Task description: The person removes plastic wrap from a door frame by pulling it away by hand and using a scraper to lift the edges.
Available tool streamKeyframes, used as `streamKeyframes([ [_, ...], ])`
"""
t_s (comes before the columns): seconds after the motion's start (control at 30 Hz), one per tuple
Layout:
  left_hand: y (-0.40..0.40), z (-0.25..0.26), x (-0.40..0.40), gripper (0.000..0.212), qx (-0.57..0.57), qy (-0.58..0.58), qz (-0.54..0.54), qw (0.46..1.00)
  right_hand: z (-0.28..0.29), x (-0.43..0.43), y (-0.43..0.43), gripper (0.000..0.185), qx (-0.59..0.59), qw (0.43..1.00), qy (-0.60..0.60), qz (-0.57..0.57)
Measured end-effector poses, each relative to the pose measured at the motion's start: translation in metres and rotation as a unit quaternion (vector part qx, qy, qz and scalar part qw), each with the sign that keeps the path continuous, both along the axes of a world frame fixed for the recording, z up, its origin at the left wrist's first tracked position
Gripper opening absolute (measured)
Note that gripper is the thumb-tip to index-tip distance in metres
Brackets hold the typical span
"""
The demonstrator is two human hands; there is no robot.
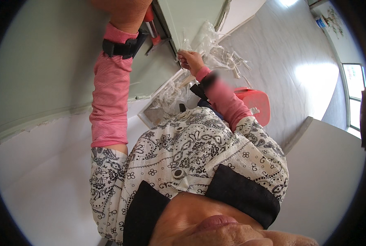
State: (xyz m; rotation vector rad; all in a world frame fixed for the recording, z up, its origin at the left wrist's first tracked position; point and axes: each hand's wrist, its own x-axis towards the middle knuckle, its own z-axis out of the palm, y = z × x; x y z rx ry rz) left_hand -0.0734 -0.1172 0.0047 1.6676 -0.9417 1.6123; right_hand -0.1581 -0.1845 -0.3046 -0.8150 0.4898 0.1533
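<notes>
My left hand (124, 13) is cut off by the top edge, so its fingers are hidden. Beside its wrist is a red-handled tool (153, 29) with a metal shaft and a crosswise metal head; whether the hand holds it is not visible. My right hand (191, 61) has thumb and forefinger pinched together on what looks like thin clear plastic film (184, 43). It is at the dark edge of a pale green panel (192, 18). Crumpled clear plastic (206, 37) and thin pale strips (232, 60) lie just beyond this hand.
A broad grey-green surface (47, 55) spans the left, above a white wall (32, 172). More plastic scraps (173, 93) lie close to my body. A red plastic container (256, 104) stands by my right forearm on the grey floor (272, 58). A potted plant (321, 21) is at far right.
</notes>
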Motion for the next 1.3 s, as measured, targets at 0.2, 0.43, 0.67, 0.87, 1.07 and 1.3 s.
streamKeyframes([
  [0.2,-0.002,-0.002,0.002,0.032,-0.029,0.008,-0.015,0.999,-0.010,0.010,-0.008,0.018,-0.008,0.999,0.014,0.038],
  [0.43,0.000,0.000,-0.002,0.032,-0.025,0.004,-0.004,1.000,-0.002,0.020,-0.008,0.020,0.022,0.997,0.060,0.032],
  [0.67,0.004,0.002,-0.001,0.032,-0.007,-0.009,0.004,1.000,-0.012,0.015,-0.010,0.018,-0.015,0.998,0.037,0.053],
  [0.87,0.005,-0.002,0.000,0.032,-0.030,-0.005,-0.041,0.999,-0.017,-0.009,-0.015,0.015,-0.027,0.996,0.060,0.055],
  [1.07,0.006,0.001,-0.003,0.033,-0.017,-0.020,0.011,1.000,0.009,0.004,-0.015,0.017,-0.015,0.998,0.009,0.058],
  [1.3,0.008,0.002,-0.002,0.034,-0.018,-0.008,-0.012,1.000,-0.007,0.019,-0.015,0.017,-0.020,0.997,0.020,0.075],
])
